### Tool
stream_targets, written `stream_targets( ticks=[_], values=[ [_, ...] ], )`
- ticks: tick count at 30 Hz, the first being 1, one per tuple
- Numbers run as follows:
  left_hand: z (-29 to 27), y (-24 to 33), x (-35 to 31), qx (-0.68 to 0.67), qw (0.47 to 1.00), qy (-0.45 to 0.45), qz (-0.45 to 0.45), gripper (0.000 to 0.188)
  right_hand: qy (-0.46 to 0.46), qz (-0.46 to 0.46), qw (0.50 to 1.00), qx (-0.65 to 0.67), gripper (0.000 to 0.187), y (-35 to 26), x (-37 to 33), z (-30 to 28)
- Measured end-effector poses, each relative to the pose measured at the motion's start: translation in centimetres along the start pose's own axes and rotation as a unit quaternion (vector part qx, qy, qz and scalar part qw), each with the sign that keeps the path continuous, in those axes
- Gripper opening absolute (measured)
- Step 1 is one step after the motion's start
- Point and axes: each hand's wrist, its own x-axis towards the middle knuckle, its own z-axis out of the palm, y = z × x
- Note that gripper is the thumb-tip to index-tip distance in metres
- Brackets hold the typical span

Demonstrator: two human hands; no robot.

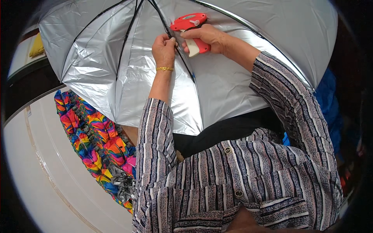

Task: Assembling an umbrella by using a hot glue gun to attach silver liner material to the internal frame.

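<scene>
An open umbrella (229, 83) with a silver inner side spreads in front of me, its black ribs running from the top edge down to the rim. My left hand (163, 52) is closed in a pinch on one black umbrella rib (184, 61). Just to its right, my right hand (211, 38) grips a red and white tagging gun (189, 21) by the handle. The gun's front end points left toward that rib, close to my left fingertips. What lies between the left fingertips is too small to make out.
Rainbow-coloured folded umbrellas (93, 124) lie in rows at the left, with a crumpled silver piece (123, 182) at their near end. Beyond them is a white surface (42, 155). A yellow item (36, 46) sits at the far left, and blue material (328, 105) at the right.
</scene>
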Motion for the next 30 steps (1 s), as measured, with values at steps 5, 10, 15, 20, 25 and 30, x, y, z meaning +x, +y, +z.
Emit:
stream_targets(
  ticks=[5,10,15,20,25,30],
  values=[
    [0.0,0.4,-0.3,-0.008,1.0,-0.012,-0.004,0.01,-0.008,0.006,1.0,-0.003,0.026,-0.1,0.0,-0.4],
    [0.0,0.8,-0.5,-0.027,0.999,-0.019,-0.008,0.01,-0.01,0.016,1.0,0.024,0.028,0.0,0.3,-0.6],
    [-0.2,0.9,-0.7,-0.027,0.999,-0.031,-0.014,0.011,-0.025,0.014,0.999,0.033,0.028,0.2,0.4,-0.7],
    [-0.3,1.0,-0.6,-0.032,0.999,-0.024,-0.016,0.011,-0.027,0.019,0.998,0.045,0.028,0.3,0.3,-0.7],
    [-0.2,1.1,-0.8,-0.035,0.999,-0.018,-0.033,0.011,-0.025,0.02,0.999,0.036,0.027,0.2,0.1,-0.4],
    [-0.3,1.4,-0.9,-0.058,0.998,-0.029,-0.027,0.012,-0.052,0.033,0.996,0.06,0.028,-0.4,-0.3,-0.5]
  ],
)
